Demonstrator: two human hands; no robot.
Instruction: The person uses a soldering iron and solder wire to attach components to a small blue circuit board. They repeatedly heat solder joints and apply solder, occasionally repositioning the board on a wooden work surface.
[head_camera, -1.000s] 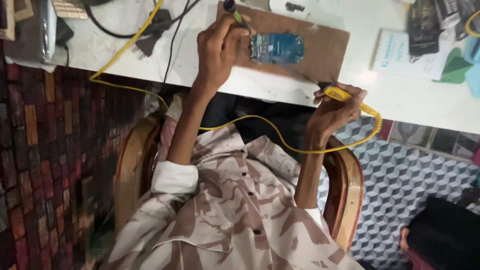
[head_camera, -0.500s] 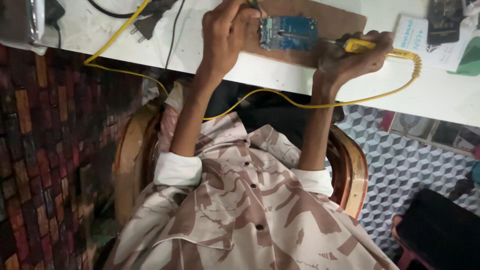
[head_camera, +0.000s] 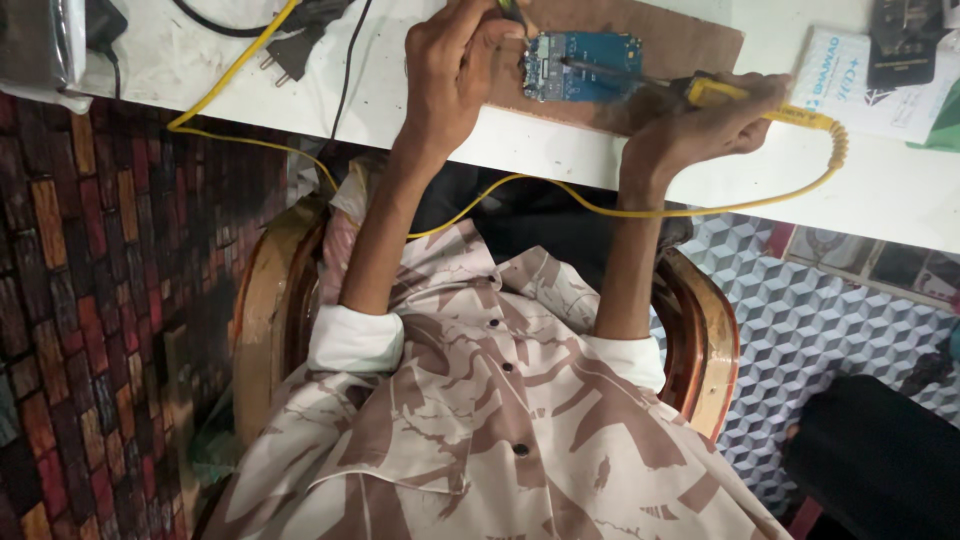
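Observation:
A small blue circuit board (head_camera: 585, 65) lies on a brown wooden board (head_camera: 690, 40) on the white table (head_camera: 560, 150). My left hand (head_camera: 450, 70) rests at the circuit board's left edge, its fingers pinched on a thin dark tool (head_camera: 512, 12) that points down at the board. My right hand (head_camera: 690, 125) grips a yellow-handled soldering iron (head_camera: 715, 92). The iron's dark tip lies across the circuit board. Its yellow cable (head_camera: 700, 210) loops off the table edge and runs across my lap.
A black plug (head_camera: 290, 62) and black cables lie at the table's left. A white packet (head_camera: 850, 75) and a black device (head_camera: 900, 40) sit at the right. Wooden chair arms (head_camera: 265, 310) flank my body. A dark object (head_camera: 880, 460) stands on the patterned floor.
My right hand has risen from the table edge onto the wooden board, bringing the iron's tip onto the circuit board. My left hand has stayed at the board.

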